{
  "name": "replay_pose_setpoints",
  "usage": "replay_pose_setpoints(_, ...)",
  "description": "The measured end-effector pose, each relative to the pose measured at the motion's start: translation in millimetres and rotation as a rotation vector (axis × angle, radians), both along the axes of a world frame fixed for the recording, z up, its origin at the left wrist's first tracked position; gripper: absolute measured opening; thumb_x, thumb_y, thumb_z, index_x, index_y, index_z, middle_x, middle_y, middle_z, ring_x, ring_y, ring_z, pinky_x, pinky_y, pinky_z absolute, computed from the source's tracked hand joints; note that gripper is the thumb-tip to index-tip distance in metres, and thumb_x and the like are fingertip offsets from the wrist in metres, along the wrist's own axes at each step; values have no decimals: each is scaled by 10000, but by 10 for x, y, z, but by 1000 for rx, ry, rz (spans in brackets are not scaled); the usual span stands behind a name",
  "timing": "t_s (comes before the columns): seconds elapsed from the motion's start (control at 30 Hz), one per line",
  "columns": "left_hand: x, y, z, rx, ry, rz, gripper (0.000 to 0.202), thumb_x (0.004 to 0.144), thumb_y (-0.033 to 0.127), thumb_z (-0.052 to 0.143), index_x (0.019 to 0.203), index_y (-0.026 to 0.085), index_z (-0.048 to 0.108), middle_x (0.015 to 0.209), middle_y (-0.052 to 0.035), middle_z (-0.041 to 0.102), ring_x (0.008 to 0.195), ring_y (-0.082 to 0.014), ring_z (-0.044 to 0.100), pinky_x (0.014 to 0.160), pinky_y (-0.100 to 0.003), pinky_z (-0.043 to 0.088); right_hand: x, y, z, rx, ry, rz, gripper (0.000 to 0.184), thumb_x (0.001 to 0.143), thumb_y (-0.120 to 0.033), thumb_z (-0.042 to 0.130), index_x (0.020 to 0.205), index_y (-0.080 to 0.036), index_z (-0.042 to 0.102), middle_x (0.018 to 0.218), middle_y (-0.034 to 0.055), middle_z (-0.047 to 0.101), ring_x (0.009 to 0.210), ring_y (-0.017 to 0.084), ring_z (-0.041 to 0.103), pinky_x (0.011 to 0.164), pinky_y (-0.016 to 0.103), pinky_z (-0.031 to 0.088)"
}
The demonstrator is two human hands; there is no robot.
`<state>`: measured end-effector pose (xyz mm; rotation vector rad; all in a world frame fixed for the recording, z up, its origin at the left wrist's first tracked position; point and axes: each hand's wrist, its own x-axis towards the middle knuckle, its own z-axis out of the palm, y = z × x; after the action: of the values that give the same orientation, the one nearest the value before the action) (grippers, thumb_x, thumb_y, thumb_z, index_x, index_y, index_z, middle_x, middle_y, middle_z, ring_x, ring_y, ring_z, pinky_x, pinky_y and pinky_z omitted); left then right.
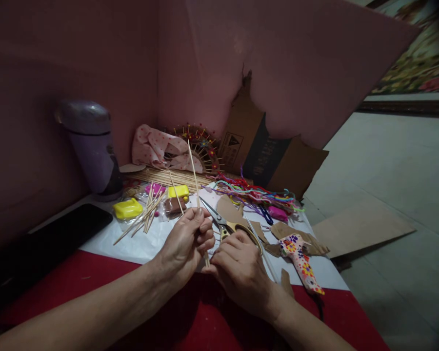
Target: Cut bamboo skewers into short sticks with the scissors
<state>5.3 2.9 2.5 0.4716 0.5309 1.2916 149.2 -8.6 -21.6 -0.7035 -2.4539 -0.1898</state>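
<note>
My left hand (188,242) is closed round a thin wooden skewer (194,172) that stands nearly upright, its tip pointing up and back. My right hand (241,267) grips the gold handles of a pair of scissors (219,220), whose blades are apart and point at the skewer just above my left fingers. Both hands hover over a white sheet (131,243) on a red table (190,317). The skewer's lower end shows below my left hand, next to my right thumb.
Loose skewers (144,214), yellow, pink and brown clay packets (128,208), coloured yarn (256,194), cardboard scraps and a painted cardboard figure (302,261) lie around. A purple flask (91,146) stands at back left, a black flat object (40,243) left, torn cardboard (263,151) against the wall.
</note>
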Motion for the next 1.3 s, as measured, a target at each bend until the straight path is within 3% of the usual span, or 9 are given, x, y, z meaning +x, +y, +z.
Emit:
replay_pose_setpoints(0.23,8,-11,4,12,0,9,178,873,218,502,736,183,395,491,80,347,359,-21,236,361,-130,161,-24,-31,-7,-17,41,-28,289,898,-260,484,630,-158,523,614,18,587,626,136,498,661,319,326)
replay_pose_setpoints(0.6,14,1,-13,19,28,-15,166,885,215,477,742,180,400,489,80,345,365,-20,220,372,-140,155,-2,-14,-17,-54,51,-28,287,876,-312,541,634,-157,538,615,25,604,638,147,518,666,314,333)
replay_pose_setpoints(0.77,-3,-35,-24,47,106,-43,181,858,280,529,753,180,422,494,81,343,380,-23,236,386,-144,170,94,31,66,-131,94,9,227,864,-342,554,730,-161,583,681,39,627,688,163,534,666,303,350)
replay_pose_setpoints(0.83,-29,-37,-21,79,154,-42,183,857,301,528,757,176,438,494,82,339,382,-22,230,390,-146,172,180,62,131,-161,177,-47,210,886,-306,520,746,-166,590,697,41,622,694,167,529,672,304,355)
replay_pose_setpoints(0.97,-74,-5,0,120,223,-49,189,865,303,511,743,169,459,491,84,326,378,-18,189,387,-154,135,349,136,208,-224,252,-287,212,912,-247,450,761,-173,580,724,50,584,725,181,524,676,300,373)
replay_pose_setpoints(1.17,-104,13,47,179,247,-38,191,851,276,531,710,173,453,486,88,313,379,-21,160,379,-158,110,392,205,94,-339,-16,-450,84,844,-140,482,841,-157,565,903,92,561,855,217,519,767,333,407)
replay_pose_setpoints(1.3,-112,-1,47,183,259,-47,204,840,294,546,705,172,455,477,92,316,374,-20,146,370,-154,106,345,187,13,-358,-101,-464,93,804,-101,485,849,-160,542,927,98,560,878,228,506,781,346,412)
